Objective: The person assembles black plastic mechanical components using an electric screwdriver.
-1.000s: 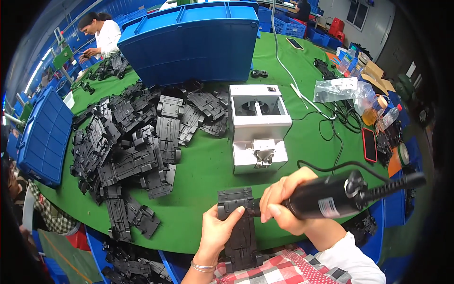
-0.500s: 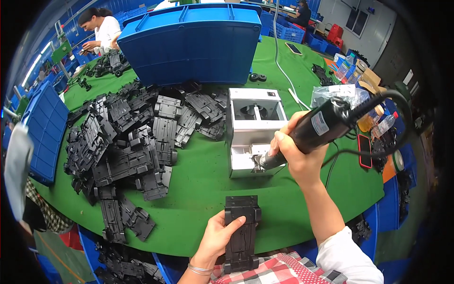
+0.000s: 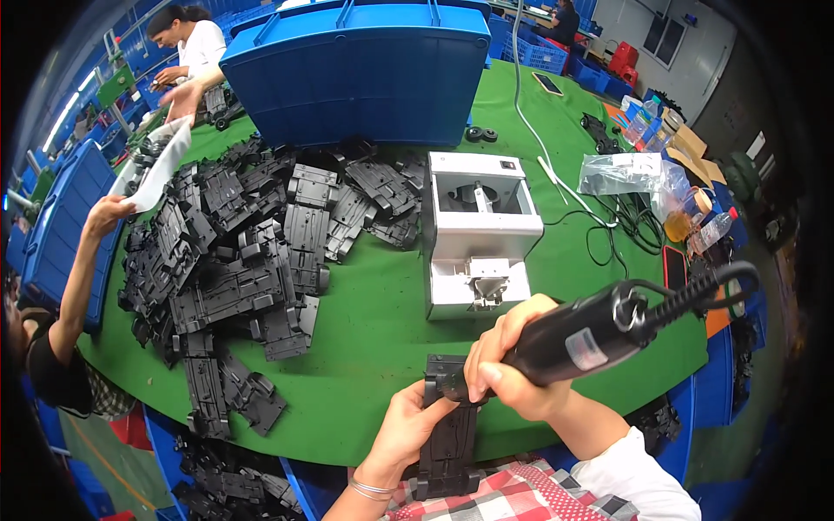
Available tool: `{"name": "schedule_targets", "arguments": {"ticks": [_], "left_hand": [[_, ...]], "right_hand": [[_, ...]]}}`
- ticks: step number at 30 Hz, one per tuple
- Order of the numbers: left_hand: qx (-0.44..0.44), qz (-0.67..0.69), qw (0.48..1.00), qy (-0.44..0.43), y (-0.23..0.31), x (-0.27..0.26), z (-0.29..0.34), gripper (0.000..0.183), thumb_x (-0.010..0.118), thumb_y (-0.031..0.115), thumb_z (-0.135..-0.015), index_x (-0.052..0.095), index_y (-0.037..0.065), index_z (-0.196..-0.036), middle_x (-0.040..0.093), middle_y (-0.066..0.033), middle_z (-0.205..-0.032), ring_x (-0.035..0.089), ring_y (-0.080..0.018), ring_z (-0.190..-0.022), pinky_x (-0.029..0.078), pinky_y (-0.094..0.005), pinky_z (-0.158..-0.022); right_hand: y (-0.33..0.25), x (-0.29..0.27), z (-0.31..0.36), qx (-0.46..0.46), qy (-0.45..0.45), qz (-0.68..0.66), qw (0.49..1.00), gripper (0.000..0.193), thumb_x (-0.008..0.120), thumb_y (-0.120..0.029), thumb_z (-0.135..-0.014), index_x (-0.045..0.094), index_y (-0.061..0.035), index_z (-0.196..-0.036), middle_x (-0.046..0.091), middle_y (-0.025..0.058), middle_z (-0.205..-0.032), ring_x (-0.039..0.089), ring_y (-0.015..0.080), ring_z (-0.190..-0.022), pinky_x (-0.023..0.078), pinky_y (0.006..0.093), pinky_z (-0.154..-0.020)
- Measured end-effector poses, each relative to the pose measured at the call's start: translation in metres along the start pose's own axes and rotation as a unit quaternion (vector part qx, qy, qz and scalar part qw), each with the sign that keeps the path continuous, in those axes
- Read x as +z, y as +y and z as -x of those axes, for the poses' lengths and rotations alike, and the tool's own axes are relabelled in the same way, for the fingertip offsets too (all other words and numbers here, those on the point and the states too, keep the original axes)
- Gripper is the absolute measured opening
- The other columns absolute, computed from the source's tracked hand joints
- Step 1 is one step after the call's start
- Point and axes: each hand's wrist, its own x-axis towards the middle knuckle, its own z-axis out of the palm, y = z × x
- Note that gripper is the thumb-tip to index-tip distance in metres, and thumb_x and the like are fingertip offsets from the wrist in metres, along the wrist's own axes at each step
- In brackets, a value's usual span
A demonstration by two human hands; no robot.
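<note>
My left hand (image 3: 400, 432) grips a long black plastic toy-car chassis (image 3: 448, 456) by its left side, upright near the table's front edge. My right hand (image 3: 514, 372) is wrapped round a black corded electric screwdriver (image 3: 565, 340). The screwdriver's nose points at the upper part of the chassis, where my right fingers hide the bit, so contact cannot be made out. Just beyond stands a white and silver screw feeder (image 3: 485, 227) with an open top.
Black chassis parts (image 3: 230, 295) lie heaped on the green table at left. A large blue crate (image 3: 360, 82) stands behind. At far left, a person's hand (image 3: 108, 214) and another hand (image 3: 184, 97) hold a white tray (image 3: 169, 174). Bottles (image 3: 712, 230) and cables are at right.
My right hand has brought the screwdriver from the screw feeder down to the chassis. At left, a white tray between two other people's hands has come into view over the heap.
</note>
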Motion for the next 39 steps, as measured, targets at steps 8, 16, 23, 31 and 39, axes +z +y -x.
{"name": "schedule_targets", "arguments": {"ticks": [8,16,23,31,39], "left_hand": [[-0.004,-0.012,0.999,-0.039,-0.015,0.010,0.016,0.016,0.058,0.000,-0.082,0.059,-0.003,-0.098,0.064,-0.0059,-0.089,0.058,-0.0099,-0.077,0.048,-0.0232,-0.070],[-0.102,-0.304,0.901,-0.293,-0.014,-0.020,0.046,0.041,0.069,0.016,-0.079,0.055,-0.001,-0.114,0.059,-0.0108,-0.110,0.055,-0.0151,-0.098,0.044,-0.0275,-0.088],[-0.091,-0.242,0.951,-0.170,-0.003,-0.038,0.048,0.034,0.064,0.005,-0.080,0.055,-0.003,-0.111,0.060,-0.0074,-0.106,0.056,-0.0147,-0.098,0.045,-0.0298,-0.088],[0.065,-0.080,0.994,0.030,0.017,-0.030,0.021,0.027,0.064,-0.002,-0.074,0.057,-0.005,-0.100,0.062,-0.0085,-0.094,0.060,-0.0164,-0.085,0.048,-0.0293,-0.078],[0.074,-0.067,0.995,0.021,0.015,-0.018,0.018,0.018,0.062,-0.001,-0.077,0.060,-0.005,-0.094,0.063,-0.0067,-0.089,0.059,-0.0129,-0.080,0.048,-0.0265,-0.073]], "right_hand": [[-0.017,-0.009,0.002,0.035,-0.192,0.074,0.978,0.027,0.066,0.011,-0.064,0.047,-0.0010,-0.080,0.058,0.0115,-0.059,0.058,0.0212,-0.052,0.048,0.0310,-0.049],[-0.025,-0.042,-0.037,-0.149,0.131,-0.025,0.980,0.032,0.059,0.005,-0.074,0.039,-0.0014,-0.099,0.053,0.0091,-0.062,0.057,0.0183,-0.051,0.049,0.0296,-0.049],[-0.006,-0.031,-0.049,-0.131,0.176,0.132,0.967,0.025,0.057,0.013,-0.073,0.045,0.0001,-0.091,0.054,0.0046,-0.066,0.057,0.0127,-0.052,0.048,0.0254,-0.048],[-0.020,-0.001,0.004,-0.019,0.101,-0.106,0.989,0.030,0.056,0.004,-0.072,0.034,-0.0059,-0.090,0.045,0.0079,-0.052,0.049,0.0216,-0.039,0.044,0.0335,-0.039],[-0.012,0.001,0.027,0.020,-0.021,0.001,1.000,0.029,0.054,0.006,-0.074,0.034,-0.0064,-0.091,0.051,0.0090,-0.058,0.054,0.0201,-0.049,0.048,0.0347,-0.051]]}}
